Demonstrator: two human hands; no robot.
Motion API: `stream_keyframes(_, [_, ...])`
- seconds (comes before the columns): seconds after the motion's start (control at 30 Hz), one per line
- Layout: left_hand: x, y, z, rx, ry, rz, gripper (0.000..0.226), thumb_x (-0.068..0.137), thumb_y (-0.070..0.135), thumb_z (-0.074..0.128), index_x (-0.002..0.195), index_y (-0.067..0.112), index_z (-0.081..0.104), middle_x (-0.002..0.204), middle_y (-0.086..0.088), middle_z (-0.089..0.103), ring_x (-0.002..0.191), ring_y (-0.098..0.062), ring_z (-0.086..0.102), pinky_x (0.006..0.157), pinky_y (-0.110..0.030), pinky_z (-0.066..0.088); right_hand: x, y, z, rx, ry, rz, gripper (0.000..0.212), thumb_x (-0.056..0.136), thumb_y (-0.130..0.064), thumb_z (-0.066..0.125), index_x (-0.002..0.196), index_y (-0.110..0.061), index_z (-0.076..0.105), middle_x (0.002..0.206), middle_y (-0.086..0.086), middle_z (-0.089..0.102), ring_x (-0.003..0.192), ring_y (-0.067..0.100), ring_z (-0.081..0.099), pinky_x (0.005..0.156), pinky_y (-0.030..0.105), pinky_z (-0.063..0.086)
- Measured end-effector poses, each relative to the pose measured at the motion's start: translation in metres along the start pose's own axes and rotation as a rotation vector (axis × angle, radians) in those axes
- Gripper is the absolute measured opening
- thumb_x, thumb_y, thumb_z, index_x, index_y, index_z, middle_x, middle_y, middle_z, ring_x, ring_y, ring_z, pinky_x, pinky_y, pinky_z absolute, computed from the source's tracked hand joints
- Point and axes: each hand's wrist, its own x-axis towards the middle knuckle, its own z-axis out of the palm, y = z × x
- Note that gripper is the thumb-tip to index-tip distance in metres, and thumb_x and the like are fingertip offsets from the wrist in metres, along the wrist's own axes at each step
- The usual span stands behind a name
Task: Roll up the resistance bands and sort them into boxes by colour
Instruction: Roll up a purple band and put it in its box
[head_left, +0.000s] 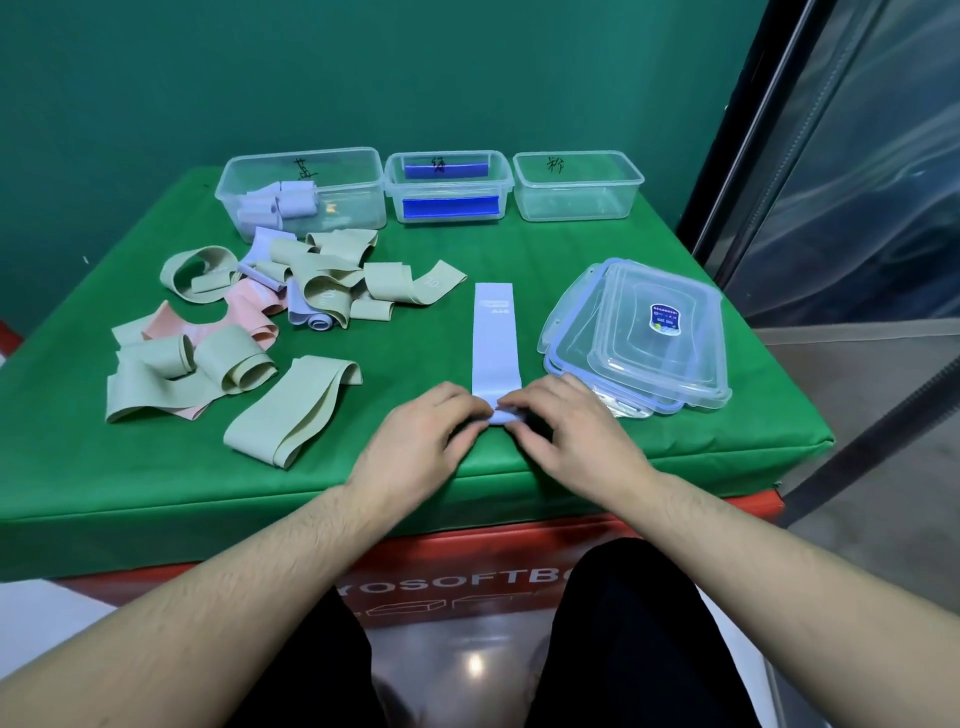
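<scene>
Green cloth (545, 249) covers the table top; red box front below its near edge, green wall behind, dark glass frame to the right. Three clear boxes in a row along the far edge: left box (358, 208), largest, with several rolled lilac bands (280, 205) in its left half; middle box (448, 171) showing blue strips at front and back walls; right box (576, 208) with nothing seen inside. Each bears a handwritten mark. Stack of clear lids (644, 338), three as far as can be told, blue-rimmed, sits near the right edge, just beside the work spot. Loose heap of bands (291, 291) fills the left half: mostly sage green, some pink, a few lilac, too tangled to count. One flat green loop (291, 410) lies apart, nearest the front. Lilac band (492, 338) lies straight between heap and lids, its near end curled into a small roll by the front edge. Left hand (415, 441) and right hand (571, 431) both pinch that roll, fingertips nearly touching. Bare cloth shows between band and heap, and in front of the middle and right boxes.
</scene>
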Motion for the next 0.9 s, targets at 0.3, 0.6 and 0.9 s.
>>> stream_keyframes(0.3, [-0.009, 0.002, 0.001, -0.01, 0.016, -0.019, 0.012, 0.092, 0.024, 0.067, 0.103, 0.02, 0.071, 0.102, 0.009, 0.061, 0.084, -0.007, 0.057, 0.071, -0.019, 0.042, -0.007, -0.003, -0.002, 0.008, 0.028, 0.018, 0.008, 0.089, -0.027, 0.067, 0.094, -0.021, 0.069, 0.094, -0.007, 0.06, 0.09, 0.017, 0.049, 0.083, 0.033, 0.042])
stream_keyframes(0.6, [-0.005, 0.004, 0.003, 0.017, 0.016, -0.069, 0.021, 0.094, 0.028, 0.064, 0.112, 0.02, 0.072, 0.108, 0.007, 0.058, 0.081, -0.012, 0.06, 0.07, -0.022, 0.041, -0.004, -0.002, 0.004, -0.044, 0.028, 0.012, 0.018, 0.089, -0.031, 0.064, 0.103, -0.022, 0.07, 0.095, -0.006, 0.06, 0.089, 0.019, 0.05, 0.083, 0.036, 0.045])
stream_keyframes(0.9, [0.001, 0.001, 0.003, 0.05, -0.014, -0.02, 0.019, 0.091, 0.022, 0.067, 0.11, 0.019, 0.071, 0.107, 0.006, 0.06, 0.08, -0.016, 0.062, 0.069, -0.024, 0.044, 0.001, -0.003, 0.003, -0.066, 0.008, 0.069, 0.028, 0.088, -0.039, 0.055, 0.106, -0.024, 0.07, 0.096, -0.006, 0.059, 0.092, 0.02, 0.049, 0.084, 0.039, 0.044])
